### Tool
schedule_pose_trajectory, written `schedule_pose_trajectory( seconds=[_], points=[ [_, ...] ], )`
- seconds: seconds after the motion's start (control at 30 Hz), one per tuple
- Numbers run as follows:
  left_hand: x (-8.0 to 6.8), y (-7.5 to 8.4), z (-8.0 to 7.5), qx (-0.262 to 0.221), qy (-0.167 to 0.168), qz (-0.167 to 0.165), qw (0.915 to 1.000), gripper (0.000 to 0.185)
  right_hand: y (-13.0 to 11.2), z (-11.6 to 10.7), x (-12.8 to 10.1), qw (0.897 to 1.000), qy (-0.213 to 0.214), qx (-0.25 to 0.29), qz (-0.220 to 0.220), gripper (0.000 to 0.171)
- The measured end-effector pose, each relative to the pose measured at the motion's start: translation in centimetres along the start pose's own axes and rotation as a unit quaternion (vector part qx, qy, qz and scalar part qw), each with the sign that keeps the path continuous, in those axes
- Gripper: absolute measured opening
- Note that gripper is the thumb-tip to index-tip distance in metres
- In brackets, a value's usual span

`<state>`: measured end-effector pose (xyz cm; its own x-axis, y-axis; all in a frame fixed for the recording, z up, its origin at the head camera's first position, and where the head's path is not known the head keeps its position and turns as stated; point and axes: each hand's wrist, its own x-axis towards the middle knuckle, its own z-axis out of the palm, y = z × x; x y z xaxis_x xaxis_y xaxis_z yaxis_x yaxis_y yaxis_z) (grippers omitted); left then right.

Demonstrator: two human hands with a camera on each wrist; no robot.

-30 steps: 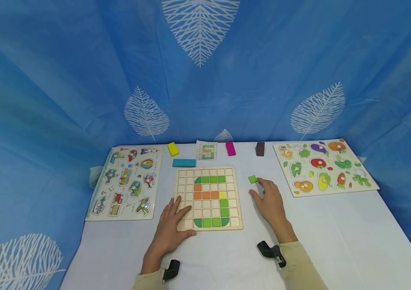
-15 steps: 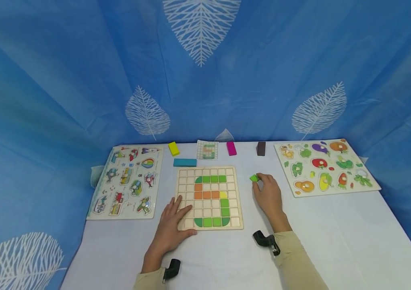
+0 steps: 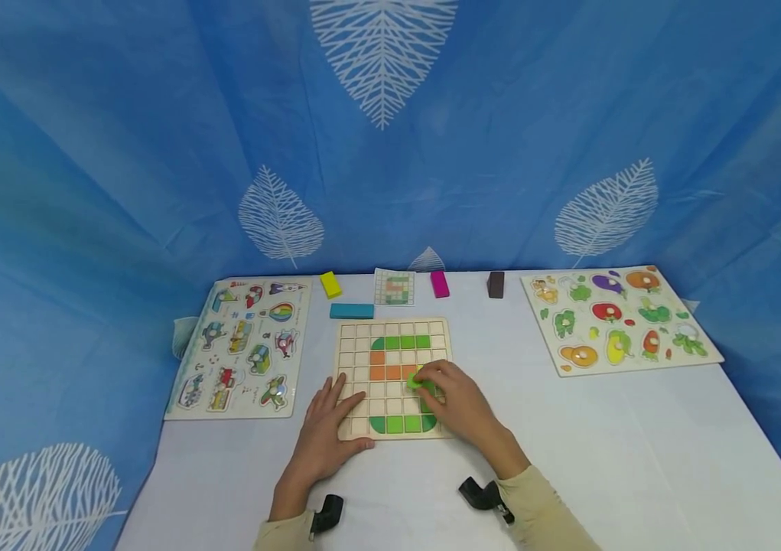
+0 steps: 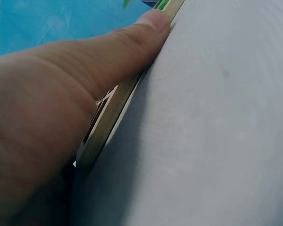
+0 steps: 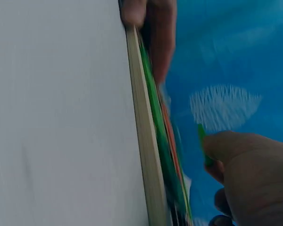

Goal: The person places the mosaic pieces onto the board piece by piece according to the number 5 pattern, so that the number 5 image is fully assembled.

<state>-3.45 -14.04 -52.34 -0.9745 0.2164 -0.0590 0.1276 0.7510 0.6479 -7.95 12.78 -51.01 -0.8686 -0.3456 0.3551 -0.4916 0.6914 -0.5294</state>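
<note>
Right hand (image 3: 455,402) positioned over the right half of the grid board (image 3: 353,344), fingers curled and pinching a small green tile (image 3: 414,380) just above the cells near the orange row. Left hand (image 3: 324,432) laid flat, fingers straight, pressing the board's near left corner; thumb along its near edge. Board placed at the middle of the desk (image 3: 638,451). Pattern card (image 3: 394,287), yellow block (image 3: 330,284), teal block (image 3: 351,310), pink block (image 3: 439,283) and dark block (image 3: 496,284) ranged along the desk's far edge.
</note>
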Motion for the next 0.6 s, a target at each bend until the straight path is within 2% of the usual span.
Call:
schedule_pose_trajectory(
  seconds=[0.1,0.17,0.37,0.6],
  points=[
    [0.0,0.0,0.0,0.001,0.002,0.005,1.0,0.082,-1.7,0.8,0.1,0.997,-0.05,-0.005,-0.055,0.012],
    [0.1,0.0,-0.1,-0.001,0.004,0.008,1.0,0.082,-2.5,1.2,0.3,0.994,-0.075,-0.011,-0.072,0.009],
    [0.0,0.2,-0.2,-0.006,0.008,0.015,0.9998,0.082,-3.6,2.0,1.1,0.988,-0.134,-0.016,-0.076,0.008],
    [0.0,0.0,-0.2,-0.002,0.006,0.011,0.9999,0.082,-4.0,2.5,1.7,0.983,-0.162,-0.019,-0.082,0.011]
  ],
)
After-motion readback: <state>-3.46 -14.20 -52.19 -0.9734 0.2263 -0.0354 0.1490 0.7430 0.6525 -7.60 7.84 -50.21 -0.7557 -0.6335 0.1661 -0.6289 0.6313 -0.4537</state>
